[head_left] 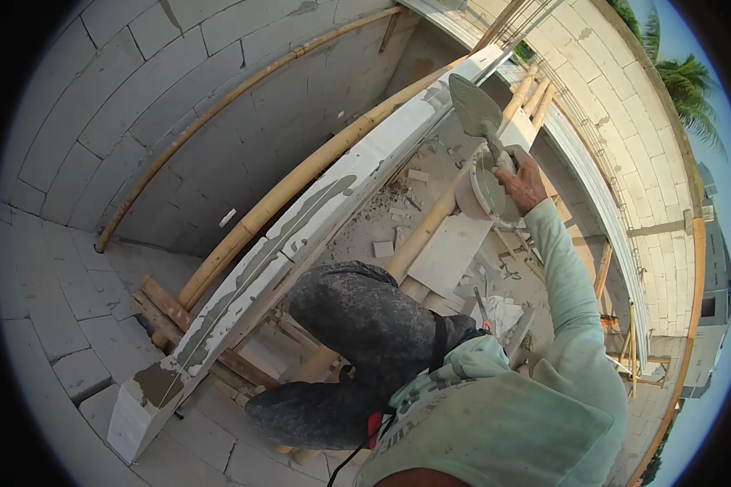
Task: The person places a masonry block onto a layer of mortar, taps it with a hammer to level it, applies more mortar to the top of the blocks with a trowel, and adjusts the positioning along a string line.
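My right hand (525, 182) is closed round the handle of a pointed trowel (473, 107), its blade grey with wet mortar and raised toward the far end of the wall. Just below that hand sits a round bucket (468, 197) with grey mortar inside, partly covered by the hand and the handle. To the left runs the narrow top of a white block wall (374, 156), with a long uneven streak of wet mortar (321, 203) and a thin line along it. At its near end lies a darker mortar patch (158, 383). My left hand does not show.
A thick bamboo pole (288, 191) runs along the wall's far side, and a thinner one (187, 134) crosses the block wall behind. A pale board (449, 256) lies on bamboo beside my knees (341, 300). Rubble and block scraps (383, 249) litter the floor below.
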